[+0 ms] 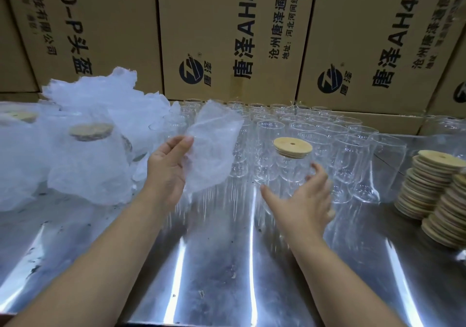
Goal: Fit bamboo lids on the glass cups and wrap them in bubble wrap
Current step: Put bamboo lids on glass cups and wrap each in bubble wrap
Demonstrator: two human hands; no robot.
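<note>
Bubble wrap (211, 150) is pinched by the left hand (166, 168). The lidded cup (293, 168) is flanked by the spread right hand (302, 200); grip unclear.

Bright, cool, even light across the whole scene. We've got long white glare streaks running down the steel table (227, 263) toward us. The right hand (302, 200) smears with motion blur, and the bubble wrap sheet (211, 155) goes soft too. The wide-angle lens bows and tilts the cardboard boxes (227, 36) toward the edges. The far glass cups (290, 115) melt into hazy reflections.
</note>
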